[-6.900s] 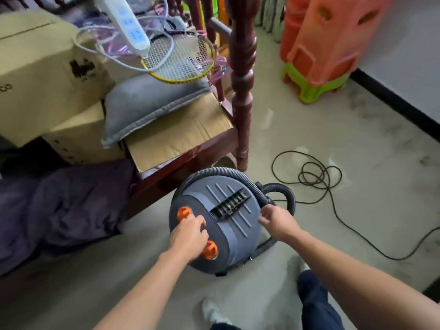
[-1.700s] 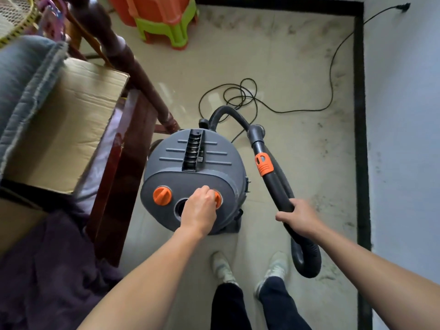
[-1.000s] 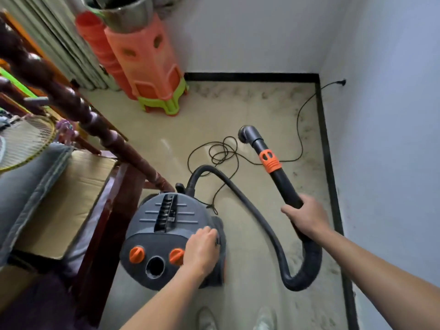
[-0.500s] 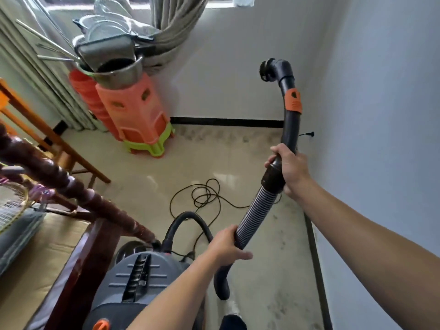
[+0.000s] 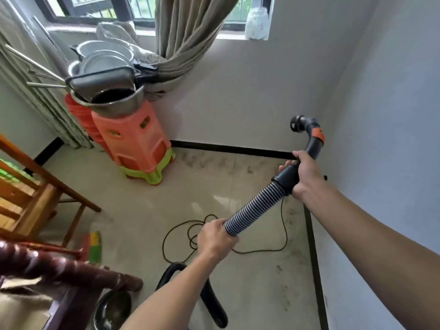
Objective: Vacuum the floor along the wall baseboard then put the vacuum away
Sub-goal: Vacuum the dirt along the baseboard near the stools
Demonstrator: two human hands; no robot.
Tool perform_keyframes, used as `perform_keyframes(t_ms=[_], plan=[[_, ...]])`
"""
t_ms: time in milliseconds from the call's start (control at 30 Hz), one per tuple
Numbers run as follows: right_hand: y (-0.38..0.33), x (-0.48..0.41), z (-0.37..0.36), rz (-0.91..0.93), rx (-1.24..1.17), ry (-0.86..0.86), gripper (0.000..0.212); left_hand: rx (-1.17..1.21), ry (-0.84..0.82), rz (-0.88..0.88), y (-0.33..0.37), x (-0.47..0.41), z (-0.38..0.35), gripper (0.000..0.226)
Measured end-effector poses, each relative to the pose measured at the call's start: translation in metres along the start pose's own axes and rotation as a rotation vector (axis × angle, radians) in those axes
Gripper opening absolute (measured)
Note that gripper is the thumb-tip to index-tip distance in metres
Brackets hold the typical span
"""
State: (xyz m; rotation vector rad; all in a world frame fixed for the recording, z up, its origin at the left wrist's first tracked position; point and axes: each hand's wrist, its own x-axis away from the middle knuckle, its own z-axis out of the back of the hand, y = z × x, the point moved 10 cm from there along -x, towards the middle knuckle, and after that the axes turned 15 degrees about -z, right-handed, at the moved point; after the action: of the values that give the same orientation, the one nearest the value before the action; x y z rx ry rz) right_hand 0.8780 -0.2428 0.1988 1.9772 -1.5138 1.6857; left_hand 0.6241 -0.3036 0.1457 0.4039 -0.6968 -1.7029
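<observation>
I hold the vacuum hose (image 5: pixel 252 214) raised in the air with both hands. My left hand (image 5: pixel 215 239) grips the ribbed grey stretch of it. My right hand (image 5: pixel 303 175) is closed on the black handle tube just below an orange collar (image 5: pixel 317 135). The curved open end (image 5: pixel 297 123) points left, near the corner of the white walls. A black loop of the hose (image 5: pixel 209 298) hangs down near the floor. The vacuum body is out of frame. A black baseboard (image 5: pixel 312 253) runs along the right wall and along the far wall.
The black power cord (image 5: pixel 190 234) lies coiled on the dusty tile floor and runs to the right wall. Stacked orange and green stools (image 5: pixel 135 144) carry metal pans. Wooden furniture (image 5: pixel 28 194), a dark carved post (image 5: pixel 59 270) and a metal bowl (image 5: pixel 114 308) stand at left.
My left hand left the vacuum body and took hold of the ribbed hose. The hose end came down from head height toward the corner, and my view tilted up off the vacuum body.
</observation>
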Motion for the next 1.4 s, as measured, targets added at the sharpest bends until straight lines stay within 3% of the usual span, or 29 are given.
perform_keyframes(t_ms=[167, 433, 833, 1133, 1400], plan=[[-0.054, -0.075, -0.034, -0.054, -0.014, 0.073, 0.028, -0.254, 0.153, -0.055, 0.006, -0.107, 0.061, 0.015], [-0.133, -0.2, -0.133, -0.223, 0.219, -0.025, 0.013, -0.527, 0.178, -0.141, 0.01, -0.269, 0.094, 0.014], [-0.13, -0.32, -0.317, -0.315, 0.725, -0.114, 0.009, -0.397, 0.095, 0.329, -0.146, -0.334, 0.115, 0.018], [-0.138, -0.466, -0.431, -0.301, 0.974, -0.066, 0.009, -0.219, 0.018, 0.417, -0.242, -0.463, 0.076, 0.016], [-0.113, -0.584, -0.49, -0.283, 1.143, -0.051, 0.012, -0.15, -0.021, 0.524, -0.31, -0.518, 0.053, 0.015]])
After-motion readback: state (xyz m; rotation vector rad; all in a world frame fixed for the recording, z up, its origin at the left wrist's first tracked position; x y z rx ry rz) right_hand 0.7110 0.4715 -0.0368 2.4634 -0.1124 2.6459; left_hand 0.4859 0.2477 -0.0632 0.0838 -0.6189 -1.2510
